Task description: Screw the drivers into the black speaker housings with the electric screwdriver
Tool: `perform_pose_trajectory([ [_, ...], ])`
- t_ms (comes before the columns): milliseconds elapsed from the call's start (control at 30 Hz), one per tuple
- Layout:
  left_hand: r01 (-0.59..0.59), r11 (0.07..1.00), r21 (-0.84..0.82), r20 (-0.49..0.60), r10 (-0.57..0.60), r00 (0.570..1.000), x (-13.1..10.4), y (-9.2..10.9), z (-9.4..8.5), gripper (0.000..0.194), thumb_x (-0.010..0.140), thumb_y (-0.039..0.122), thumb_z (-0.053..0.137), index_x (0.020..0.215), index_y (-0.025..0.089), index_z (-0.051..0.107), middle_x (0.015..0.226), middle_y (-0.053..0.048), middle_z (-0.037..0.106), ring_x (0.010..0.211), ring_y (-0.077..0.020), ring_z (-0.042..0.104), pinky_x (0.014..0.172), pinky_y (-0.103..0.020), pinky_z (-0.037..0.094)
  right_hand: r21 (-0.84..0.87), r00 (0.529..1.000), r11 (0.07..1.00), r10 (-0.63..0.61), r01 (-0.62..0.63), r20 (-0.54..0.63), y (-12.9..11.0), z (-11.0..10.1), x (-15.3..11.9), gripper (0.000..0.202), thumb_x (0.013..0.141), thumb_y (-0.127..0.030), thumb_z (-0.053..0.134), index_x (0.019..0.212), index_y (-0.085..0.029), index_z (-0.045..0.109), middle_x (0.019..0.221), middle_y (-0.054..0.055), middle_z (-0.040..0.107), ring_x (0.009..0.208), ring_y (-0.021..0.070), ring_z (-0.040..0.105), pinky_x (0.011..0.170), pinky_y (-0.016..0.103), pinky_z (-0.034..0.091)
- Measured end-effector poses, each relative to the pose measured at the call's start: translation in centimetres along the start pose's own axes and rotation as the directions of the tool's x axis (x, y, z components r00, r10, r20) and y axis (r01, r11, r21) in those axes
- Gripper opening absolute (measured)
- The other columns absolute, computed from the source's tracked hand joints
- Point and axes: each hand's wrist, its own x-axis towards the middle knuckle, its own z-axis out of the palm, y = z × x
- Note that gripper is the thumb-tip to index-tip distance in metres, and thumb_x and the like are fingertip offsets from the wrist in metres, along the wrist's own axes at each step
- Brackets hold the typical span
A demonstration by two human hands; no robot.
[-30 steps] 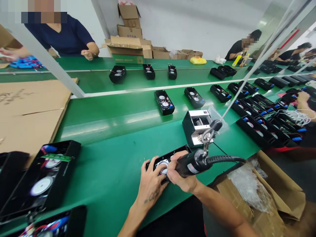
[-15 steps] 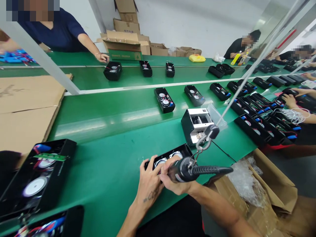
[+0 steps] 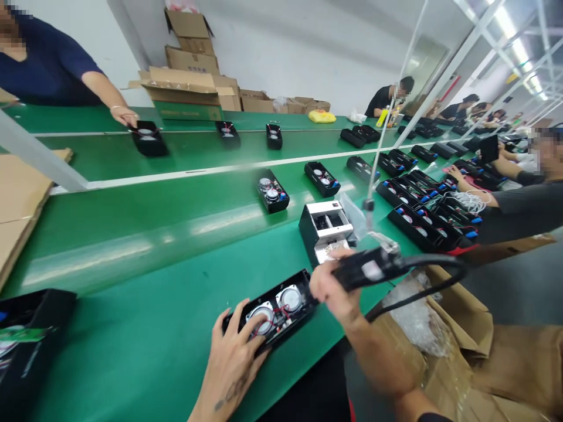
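A black speaker housing (image 3: 299, 313) with two round speakers and red wires lies open side up on the green mat in front of me. My left hand (image 3: 240, 340) grips its left end, fingers reaching over a speaker and thumb by the near wall. My right hand (image 3: 334, 287) is wrapped round a black electric screwdriver (image 3: 367, 268), which hangs from a cord and trails a thick black cable. The tool lies nearly level above the housing's right end; its tip is hidden behind my hand. Just beyond stands a black-and-white screw feeder (image 3: 328, 225).
Several similar housings stand along the green conveyor (image 3: 185, 202) and in a cluster at right. Another housing (image 3: 30, 340) is at lower left. A cardboard box (image 3: 466, 310) with plastic wrap sits at lower right. Across the line, a co-worker's hand (image 3: 124, 115) touches a housing.
My right hand and the screwdriver have moved right, away from my left hand, toward the screw feeder. My left hand stays on the housing. The view has turned right.
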Motion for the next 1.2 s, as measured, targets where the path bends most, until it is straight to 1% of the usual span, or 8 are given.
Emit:
perform_pose_trajectory([
  [67, -0.068, 0.997, 0.029, 0.008, 0.067, 0.998, -0.7, -0.7, -0.3, 0.009, 0.087, 0.022, 0.075, 0.088, 0.031, 0.077, 0.125, 0.000, 0.080, 0.145, -0.0389, 0.055, 0.126, -0.065, 0.032, -0.043, 0.958, 0.988, -0.154, 0.148, -0.243, -0.2, -2.8, 2.9, 0.033, 0.098, -0.042, 0.074, 0.116, -0.030, 0.050, 0.057, -0.013, 0.052, 0.044, 0.0133, 0.050, 0.053, 0.030, 0.047],
  [133, -0.065, 0.997, 0.052, 0.000, 0.065, 0.998, -1.2, -0.7, -0.5, 0.005, 0.090, 0.026, 0.073, 0.090, 0.029, 0.077, 0.127, -0.003, 0.079, 0.148, -0.0408, 0.053, 0.129, -0.069, 0.027, -0.174, 0.894, 0.960, -0.269, 0.220, -0.359, 0.2, -5.2, 5.6, 0.034, 0.094, -0.036, 0.078, 0.114, -0.027, 0.052, 0.058, -0.013, 0.056, 0.045, 0.0123, 0.052, 0.056, 0.030, 0.049],
  [267, -0.007, 0.998, 0.058, -0.032, 0.009, 0.999, -0.5, 0.5, -0.9, 0.008, 0.097, 0.028, 0.068, 0.095, 0.024, 0.075, 0.122, -0.008, 0.079, 0.151, -0.0428, 0.051, 0.131, -0.072, 0.025, -0.260, 0.895, 0.945, -0.284, 0.200, -0.345, 1.8, -7.3, 8.4, 0.031, 0.092, -0.038, 0.078, 0.103, -0.024, 0.053, 0.054, -0.012, 0.057, 0.042, 0.0113, 0.051, 0.054, 0.029, 0.048],
  [433, 0.048, 0.998, -0.039, -0.058, -0.050, 0.997, 1.7, 2.8, -1.0, 0.013, 0.100, 0.037, 0.069, 0.100, 0.025, 0.073, 0.108, -0.006, 0.080, 0.140, -0.0399, 0.063, 0.132, -0.070, 0.027, -0.221, 0.978, 0.974, -0.081, 0.037, -0.193, 2.1, -7.6, 7.7, 0.037, 0.083, -0.040, 0.087, 0.094, -0.023, 0.056, 0.053, -0.011, 0.056, 0.041, 0.0107, 0.050, 0.047, 0.028, 0.045],
  [533, 0.064, 0.997, -0.046, -0.013, -0.065, 0.998, 2.4, 3.9, -0.6, 0.015, 0.098, 0.037, 0.072, 0.106, 0.024, 0.074, 0.099, -0.004, 0.081, 0.136, -0.0400, 0.067, 0.132, -0.070, 0.027, -0.054, 0.998, 0.998, 0.040, -0.042, -0.041, 1.4, -7.3, 5.5, 0.034, 0.086, -0.036, 0.085, 0.100, -0.024, 0.056, 0.052, -0.013, 0.053, 0.038, 0.0094, 0.046, 0.043, 0.026, 0.040],
  [733, 0.047, 0.999, 0.002, 0.040, -0.047, 0.998, 2.5, 4.2, -0.2, 0.010, 0.102, 0.026, 0.066, 0.105, 0.025, 0.075, 0.091, -0.002, 0.082, 0.129, -0.0319, 0.072, 0.134, -0.062, 0.029, 0.292, 0.998, 0.955, -0.053, 0.042, 0.029, 0.4, -3.7, -0.6, 0.028, 0.099, -0.037, 0.074, 0.116, -0.031, 0.052, 0.056, -0.015, 0.044, 0.035, 0.0090, 0.039, 0.038, 0.023, 0.036],
  [900, 0.053, 0.999, -0.005, 0.034, -0.053, 0.998, 2.6, 4.0, -0.4, 0.013, 0.104, 0.025, 0.062, 0.106, 0.026, 0.075, 0.088, -0.001, 0.082, 0.124, -0.0298, 0.074, 0.135, -0.060, 0.027, 0.331, 0.990, 0.942, -0.099, 0.062, 0.099, 1.8, -0.7, -2.5, 0.026, 0.102, -0.034, 0.072, 0.119, -0.033, 0.052, 0.065, -0.013, 0.051, 0.037, 0.0070, 0.041, 0.038, 0.020, 0.039],
  [1200, 0.030, 0.999, -0.017, 0.039, -0.029, 0.999, 2.5, 3.8, -0.6, 0.013, 0.100, 0.024, 0.067, 0.109, 0.027, 0.076, 0.092, 0.000, 0.084, 0.123, -0.0280, 0.075, 0.134, -0.059, 0.032, 0.304, 0.995, 0.952, -0.040, 0.009, 0.097, 3.1, 0.1, -2.8, 0.030, 0.100, -0.039, 0.074, 0.116, -0.031, 0.051, 0.067, -0.012, 0.055, 0.037, 0.0068, 0.041, 0.038, 0.021, 0.039],
])
